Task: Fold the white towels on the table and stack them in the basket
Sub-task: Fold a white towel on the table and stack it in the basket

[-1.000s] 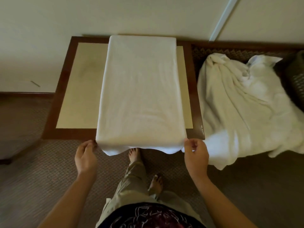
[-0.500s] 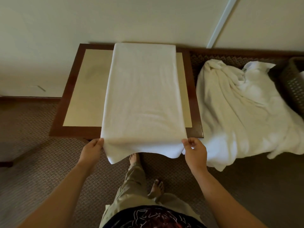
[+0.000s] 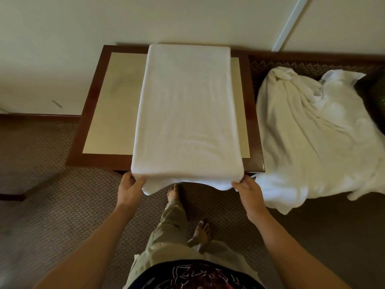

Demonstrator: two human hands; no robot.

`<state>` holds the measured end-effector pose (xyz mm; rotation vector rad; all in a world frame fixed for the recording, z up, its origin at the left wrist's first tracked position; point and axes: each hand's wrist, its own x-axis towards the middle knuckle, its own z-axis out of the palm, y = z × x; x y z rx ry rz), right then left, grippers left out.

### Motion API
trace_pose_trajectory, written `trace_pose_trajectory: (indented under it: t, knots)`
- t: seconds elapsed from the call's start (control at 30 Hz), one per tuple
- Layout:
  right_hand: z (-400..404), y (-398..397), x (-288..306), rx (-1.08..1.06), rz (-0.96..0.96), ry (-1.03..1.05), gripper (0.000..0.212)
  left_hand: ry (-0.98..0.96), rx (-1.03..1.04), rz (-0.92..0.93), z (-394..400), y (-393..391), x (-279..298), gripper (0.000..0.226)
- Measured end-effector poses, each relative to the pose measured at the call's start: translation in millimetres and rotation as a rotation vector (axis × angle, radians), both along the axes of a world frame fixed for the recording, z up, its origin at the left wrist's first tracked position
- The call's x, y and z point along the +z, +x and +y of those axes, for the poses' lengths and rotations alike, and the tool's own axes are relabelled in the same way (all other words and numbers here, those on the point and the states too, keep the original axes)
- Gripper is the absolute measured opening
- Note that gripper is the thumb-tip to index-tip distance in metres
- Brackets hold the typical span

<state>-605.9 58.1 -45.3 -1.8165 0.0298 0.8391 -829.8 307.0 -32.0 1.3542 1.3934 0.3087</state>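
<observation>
A white towel (image 3: 187, 113), folded into a long strip, lies lengthwise on the wooden table (image 3: 108, 113) and hangs over its near edge. My left hand (image 3: 130, 189) grips the near left corner of the towel, thumb on top and fingers beneath. My right hand (image 3: 248, 189) holds the near right corner the same way. A dark woven basket (image 3: 376, 97) shows only partly at the right edge of the view.
A heap of crumpled white towels (image 3: 308, 130) lies to the right of the table on a dark patterned surface. The wall runs close behind the table. Carpet and my bare feet (image 3: 201, 232) are below the table's near edge.
My hands have closed in on the towel's near corners and lifted the hanging edge slightly. The view has tilted a little.
</observation>
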Motion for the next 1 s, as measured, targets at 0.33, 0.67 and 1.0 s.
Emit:
trace_pose_trajectory:
  t: [0.33,0.67,1.0]
  knots:
    - [-14,7,-4,0.262,0.175,-0.043,0.032,-0.02,-0.18,0.236,-5,-17,-7,0.026]
    - [-39,-21,31,0.25,-0.035,-0.048,0.044,0.03,-0.164,0.188,-22,-50,14,0.038]
    - [-42,-12,68,0.181,0.064,0.155,0.037,-0.184,-0.221,0.031,3,-52,65,0.031]
